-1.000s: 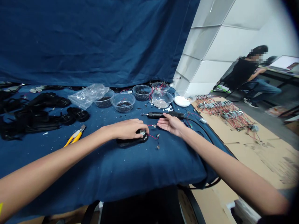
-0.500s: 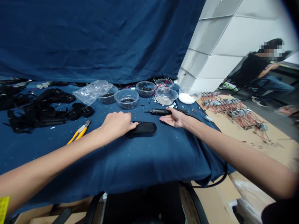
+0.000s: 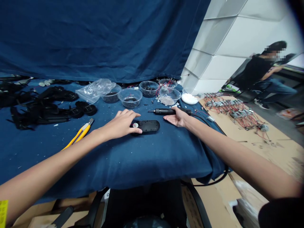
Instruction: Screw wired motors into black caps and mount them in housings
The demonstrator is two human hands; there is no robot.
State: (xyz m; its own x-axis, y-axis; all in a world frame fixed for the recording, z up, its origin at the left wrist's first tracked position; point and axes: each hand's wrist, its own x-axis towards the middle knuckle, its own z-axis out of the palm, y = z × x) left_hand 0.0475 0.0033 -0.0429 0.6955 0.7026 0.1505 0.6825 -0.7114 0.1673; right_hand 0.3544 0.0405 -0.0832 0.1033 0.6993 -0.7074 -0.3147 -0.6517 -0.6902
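Observation:
A black plastic shell, long with rounded ends, lies hollow side up on the blue cloth. Near its left end is a small round silvery part. My left hand is open around that end, thumb over the near edge and fingers apart beyond the far side. A black electric screwdriver points left just behind the shell. My right hand has it loosely between thumb and palm, the other fingers stretched out below it. Its cable runs off to the right behind my forearm.
Clear bowls of small screws and parts stand at the back, beside a plastic bag. A yellow cutter and black parts lie left. Wired motors cover cardboard at right. A person sits beyond.
My left hand has opened: its fingers have lifted and spread from the shell's left end, uncovering the round silvery part. My right hand and the screwdriver have hardly moved.

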